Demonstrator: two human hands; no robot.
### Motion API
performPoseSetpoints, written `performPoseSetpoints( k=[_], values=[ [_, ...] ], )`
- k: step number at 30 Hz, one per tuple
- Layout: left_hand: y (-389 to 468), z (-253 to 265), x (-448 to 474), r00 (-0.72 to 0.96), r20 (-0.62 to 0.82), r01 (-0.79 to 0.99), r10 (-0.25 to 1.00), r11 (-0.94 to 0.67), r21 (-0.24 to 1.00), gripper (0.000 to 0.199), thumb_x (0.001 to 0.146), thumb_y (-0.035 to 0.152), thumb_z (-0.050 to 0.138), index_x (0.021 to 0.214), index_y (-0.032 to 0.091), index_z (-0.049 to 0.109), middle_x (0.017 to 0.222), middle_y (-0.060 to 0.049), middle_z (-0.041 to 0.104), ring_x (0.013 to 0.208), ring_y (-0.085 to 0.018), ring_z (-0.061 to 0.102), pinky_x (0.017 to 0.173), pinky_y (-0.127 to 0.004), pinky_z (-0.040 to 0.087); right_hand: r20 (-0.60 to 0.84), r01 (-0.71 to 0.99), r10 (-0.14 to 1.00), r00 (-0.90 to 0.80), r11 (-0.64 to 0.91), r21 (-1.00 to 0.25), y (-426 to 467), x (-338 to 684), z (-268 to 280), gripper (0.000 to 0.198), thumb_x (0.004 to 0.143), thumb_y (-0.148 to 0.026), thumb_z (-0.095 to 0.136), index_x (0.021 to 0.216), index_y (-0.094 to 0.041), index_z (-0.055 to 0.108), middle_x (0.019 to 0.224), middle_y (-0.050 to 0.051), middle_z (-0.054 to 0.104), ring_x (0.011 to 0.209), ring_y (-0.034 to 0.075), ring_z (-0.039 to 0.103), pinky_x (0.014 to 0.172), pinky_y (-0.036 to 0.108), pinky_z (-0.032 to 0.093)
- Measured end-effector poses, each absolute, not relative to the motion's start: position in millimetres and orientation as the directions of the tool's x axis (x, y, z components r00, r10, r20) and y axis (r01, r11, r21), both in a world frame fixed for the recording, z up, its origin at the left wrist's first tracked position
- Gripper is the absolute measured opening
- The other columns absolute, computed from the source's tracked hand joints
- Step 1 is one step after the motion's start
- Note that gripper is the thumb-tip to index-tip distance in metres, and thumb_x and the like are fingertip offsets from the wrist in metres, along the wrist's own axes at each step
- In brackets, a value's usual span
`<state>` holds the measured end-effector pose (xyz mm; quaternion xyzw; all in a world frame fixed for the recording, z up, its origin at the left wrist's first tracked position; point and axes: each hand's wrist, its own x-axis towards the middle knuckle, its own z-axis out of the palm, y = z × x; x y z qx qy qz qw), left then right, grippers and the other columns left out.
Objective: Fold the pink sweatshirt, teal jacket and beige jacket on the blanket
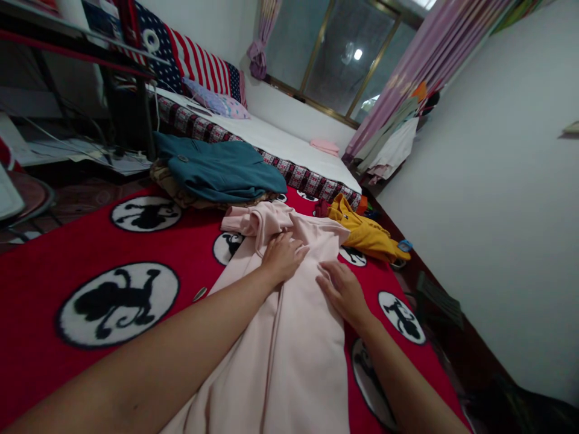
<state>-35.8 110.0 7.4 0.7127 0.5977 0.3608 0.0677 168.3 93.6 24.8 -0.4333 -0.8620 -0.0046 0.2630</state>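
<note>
A long pale pink garment (307, 319) lies spread on a red blanket (190, 241) patterned with black monkey figures in white ovals. Its upper end is bunched, with one sleeve folded over at the left. My left hand (284, 256) lies on the fabric near that bunched part, fingers stretched out. At the garment's right edge, my right hand (342, 289) touches the cloth with its fingers apart. Neither hand appears to grip anything. The near end of the garment runs out of view at the bottom.
A folded teal garment (221, 169) rests on a pile beyond the left hand. Mustard yellow clothing (362, 232) lies at the far right. Behind are a bed with a white sheet (280, 132) and a desk (72, 30) with cables. A wall (511, 199) stands to the right.
</note>
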Motion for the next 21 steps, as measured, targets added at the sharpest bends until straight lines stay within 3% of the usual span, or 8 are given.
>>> performPoseSetpoints(
  k=[3, 6, 10, 12, 14, 17, 21],
  values=[
    [111.0, 9.3, -37.5, -0.010, 0.422, 0.794, 0.907, -0.249, 0.554, 0.038, 0.097, 0.039, 0.038, 0.101, 0.023, 0.073, 0.118, -0.009, 0.063, 0.115, -0.025, 0.056, 0.100, -0.039, 0.044, 0.329, 0.828, 0.837, -0.438, 0.518, -0.214, 73.9, 160.8, 25.0, 0.024, 0.091, -0.040, 0.053, 0.101, -0.022, 0.066, 0.102, 0.008, 0.065, 0.097, 0.023, 0.058, 0.085, 0.034, 0.046],
    [113.3, 11.1, -40.1, -0.061, 0.383, 0.777, 0.922, -0.198, 0.598, 0.037, 0.096, 0.035, 0.039, 0.097, 0.022, 0.074, 0.122, -0.008, 0.063, 0.114, -0.023, 0.058, 0.099, -0.035, 0.045, 0.345, 0.914, 0.886, -0.309, 0.377, -0.149, 67.7, 149.7, 22.1, 0.024, 0.093, -0.037, 0.049, 0.091, -0.020, 0.066, 0.095, 0.010, 0.065, 0.093, 0.026, 0.058, 0.083, 0.036, 0.045],
    [117.8, 9.7, -44.1, -0.059, 0.401, 0.787, 0.914, -0.205, 0.582, 0.031, 0.093, 0.025, 0.042, 0.098, 0.019, 0.072, 0.117, -0.008, 0.067, 0.112, -0.022, 0.060, 0.100, -0.033, 0.046, 0.448, 0.912, 0.841, -0.302, 0.391, -0.120, 66.3, 138.5, 7.3, 0.029, 0.095, -0.031, 0.043, 0.111, -0.015, 0.062, 0.127, 0.017, 0.058, 0.115, 0.029, 0.052, 0.093, 0.040, 0.042],
    [118.6, 7.6, -44.7, -0.051, 0.419, 0.798, 0.907, -0.215, 0.563, 0.028, 0.091, 0.023, 0.046, 0.104, 0.017, 0.070, 0.117, -0.009, 0.066, 0.113, -0.023, 0.059, 0.101, -0.034, 0.046, 0.438, 0.884, 0.826, -0.355, 0.449, -0.130, 66.4, 137.0, 0.3, 0.036, 0.095, -0.028, 0.042, 0.127, -0.015, 0.055, 0.142, 0.015, 0.049, 0.128, 0.028, 0.046, 0.101, 0.041, 0.038],
    [117.9, 5.9, -43.6, -0.056, 0.424, 0.814, 0.904, -0.205, 0.543, 0.029, 0.087, 0.024, 0.053, 0.110, 0.018, 0.069, 0.118, -0.010, 0.065, 0.112, -0.025, 0.060, 0.100, -0.036, 0.047, 0.390, 0.869, 0.833, -0.392, 0.474, -0.139, 66.8, 137.4, -3.5, 0.041, 0.096, -0.029, 0.042, 0.134, -0.017, 0.052, 0.144, 0.013, 0.049, 0.134, 0.027, 0.042, 0.106, 0.043, 0.034],
    [118.1, 6.7, -40.5, -0.083, 0.476, 0.833, 0.875, -0.201, 0.515, 0.042, 0.080, 0.020, 0.061, 0.123, 0.020, 0.062, 0.136, -0.011, 0.052, 0.116, -0.027, 0.058, 0.099, -0.037, 0.048, 0.352, 0.873, 0.852, -0.388, 0.462, -0.157, 67.5, 138.5, -4.2, 0.041, 0.097, -0.031, 0.042, 0.134, -0.018, 0.053, 0.144, 0.011, 0.050, 0.134, 0.027, 0.042, 0.109, 0.044, 0.032],
    [135.3, 15.9, -41.8, -0.053, 0.601, 0.824, 0.797, -0.305, 0.478, 0.068, 0.078, 0.014, 0.063, 0.143, 0.017, 0.042, 0.155, -0.013, 0.029, 0.136, -0.029, 0.040, 0.107, -0.037, 0.042, 0.370, 0.866, 0.848, -0.380, 0.466, -0.179, 67.7, 138.7, -2.0, 0.041, 0.097, -0.031, 0.043, 0.134, -0.016, 0.054, 0.143, 0.011, 0.051, 0.133, 0.026, 0.043, 0.109, 0.044, 0.032]
  ],
)
